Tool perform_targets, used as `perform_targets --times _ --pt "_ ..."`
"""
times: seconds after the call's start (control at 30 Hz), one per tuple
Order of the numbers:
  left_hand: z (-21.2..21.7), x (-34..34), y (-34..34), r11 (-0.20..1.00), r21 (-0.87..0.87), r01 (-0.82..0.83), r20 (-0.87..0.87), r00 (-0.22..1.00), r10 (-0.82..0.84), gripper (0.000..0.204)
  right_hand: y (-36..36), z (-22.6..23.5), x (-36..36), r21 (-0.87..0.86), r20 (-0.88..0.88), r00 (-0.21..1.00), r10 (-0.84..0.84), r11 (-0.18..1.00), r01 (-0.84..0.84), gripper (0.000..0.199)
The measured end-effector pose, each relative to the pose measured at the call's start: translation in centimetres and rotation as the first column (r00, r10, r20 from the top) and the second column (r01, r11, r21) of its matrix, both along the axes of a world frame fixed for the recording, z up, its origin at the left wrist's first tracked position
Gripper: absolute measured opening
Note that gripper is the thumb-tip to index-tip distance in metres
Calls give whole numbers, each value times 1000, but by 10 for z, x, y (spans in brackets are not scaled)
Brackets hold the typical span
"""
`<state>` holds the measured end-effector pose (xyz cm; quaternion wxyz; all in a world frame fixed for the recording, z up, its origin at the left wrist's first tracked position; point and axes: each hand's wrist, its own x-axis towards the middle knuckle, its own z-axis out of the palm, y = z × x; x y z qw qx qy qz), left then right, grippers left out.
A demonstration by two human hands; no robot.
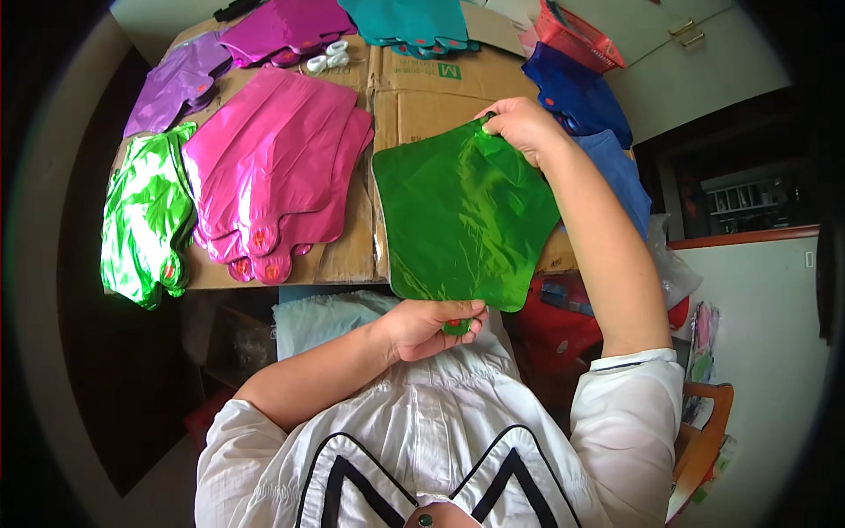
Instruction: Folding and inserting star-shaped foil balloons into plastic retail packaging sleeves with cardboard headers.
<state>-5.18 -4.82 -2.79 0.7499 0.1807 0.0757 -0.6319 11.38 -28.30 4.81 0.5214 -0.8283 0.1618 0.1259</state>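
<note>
Between my hands a flat, dark green foil balloon (462, 220) is stretched out over the front edge of the cardboard. My left hand (429, 329) is closed on its near tab, which carries a small red mark, close to my body. At the far corner my right hand (526, 130) pinches the same balloon between thumb and fingers. Left of it lies a fanned stack of pink foil balloons (273, 158), their rounded tabs toward me. Beyond the pink ones, at the left edge, sit shiny light green foil balloons (145, 211).
Purple (176, 84), magenta (286, 31) and teal foil balloons (409, 22) lie along the back of the cardboard (414, 88). White string (330, 58) rests beside them. Dark blue (581, 92) and lighter blue balloons (616, 172) are at right, near a red basket (576, 40).
</note>
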Motion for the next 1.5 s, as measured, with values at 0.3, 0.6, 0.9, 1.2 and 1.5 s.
perform_targets --times 0.3,0.6,0.9,1.2,1.5 --pt "24 2 6 1000 12 -26 -27 999 27 15 10 4 3 -20 -28 999 33 999 -34 17" --pt "7 -3 -3 994 106 -21 24 1000 19 15 9 8 6 -7 -51 998 41 999 -42 17" --pt "9 -3 -3 997 62 -37 -24 999 38 14 14 19 4 22 -104 994 31 999 -29 17" --pt "20 -2 -4 991 129 -40 -39 998 45 13 9 13 5 32 -104 994 18 999 -14 17" --pt "19 -5 -8 971 218 -94 4 995 96 16 4 14 12 32 -121 991 55 998 -51 17"
